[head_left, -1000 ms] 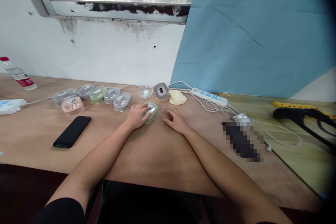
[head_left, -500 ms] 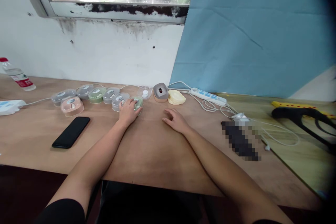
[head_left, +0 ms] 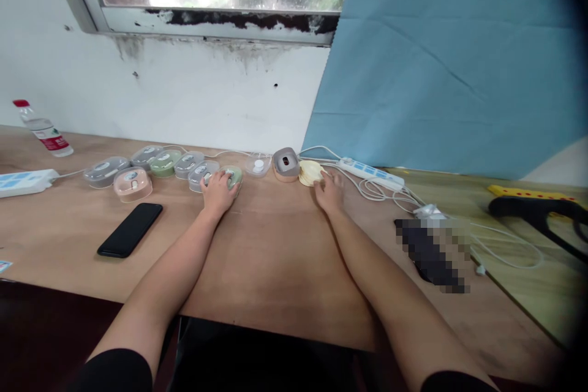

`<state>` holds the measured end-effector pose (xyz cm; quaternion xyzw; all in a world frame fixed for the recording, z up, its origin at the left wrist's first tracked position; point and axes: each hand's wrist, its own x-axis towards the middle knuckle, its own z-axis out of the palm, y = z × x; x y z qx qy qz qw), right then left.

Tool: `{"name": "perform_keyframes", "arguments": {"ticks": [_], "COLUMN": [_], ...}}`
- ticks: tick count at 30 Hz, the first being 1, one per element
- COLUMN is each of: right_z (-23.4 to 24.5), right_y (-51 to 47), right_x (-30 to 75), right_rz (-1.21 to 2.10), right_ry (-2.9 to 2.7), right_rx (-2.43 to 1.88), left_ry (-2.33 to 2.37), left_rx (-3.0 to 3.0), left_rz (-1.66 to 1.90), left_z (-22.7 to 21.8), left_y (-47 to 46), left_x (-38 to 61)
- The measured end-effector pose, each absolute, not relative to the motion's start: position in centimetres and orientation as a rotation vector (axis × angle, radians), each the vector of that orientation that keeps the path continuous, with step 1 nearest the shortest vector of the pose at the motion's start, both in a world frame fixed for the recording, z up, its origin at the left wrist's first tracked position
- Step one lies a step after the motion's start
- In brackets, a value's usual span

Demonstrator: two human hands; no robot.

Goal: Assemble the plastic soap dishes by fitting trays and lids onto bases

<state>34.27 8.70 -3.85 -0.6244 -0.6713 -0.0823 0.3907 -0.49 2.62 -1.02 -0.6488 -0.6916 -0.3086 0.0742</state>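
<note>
Green case, clear-lidded: sits near the far edge of the table, about midway along it, as the right-hand end of a row of like cases.

Left hand: palm down, fingers curled over the case's near side in a loose grasp.

Right hand: open and flat, fingertips touching a stack of cream discs close to the far edge.

Between the hands: a loose clear lid and a grey base, side by side, the base just beside the discs.

Row to the left of the case: grey cases, another green one, and a pink case set slightly nearer the person.

Further out: black phone toward the near left; white power strip and loose cables toward the right; water bottle at the far left corner.

Risks, as judged: the case touches its grey neighbour, so a sideways push could knock the row out of line. The discs are stacked unevenly; a flat-handed drag could fan them toward the power strip. Cables lie close enough to catch the right wrist.
</note>
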Motion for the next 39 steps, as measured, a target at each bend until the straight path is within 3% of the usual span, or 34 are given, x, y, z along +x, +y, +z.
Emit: {"name": "perform_keyframes", "arguments": {"ticks": [6,14,24,33,39], "right_z": [-4.1,-1.7,-2.7,-2.3,-2.5], "right_y": [8.7,5.2,0.3,1.9,3.4], "right_x": [34.6,33.0,26.6,29.7,29.4], "right_rz": [-0.141,-0.108,0.888,0.314,0.217], "right_ry": [-1.681,-1.386,-1.306,-1.866,-1.853], "right_rx": [-1.51,-1.118,-1.165,-1.573,-1.381], "left_ry": [-1.996,-1.527,-1.33,-1.307,-1.353], "left_rx": [-1.885,-2.215,-2.535,-2.852,-2.892], "left_rz": [-0.953,-1.027,-0.995,-0.795,-0.796], "left_z": [-1.3,-0.8,-1.2,-1.1,-0.8], "left_y": [2.5,1.1,0.9,0.9,0.5], "left_x": [-0.4,2.1,3.5,3.5,3.8]}}
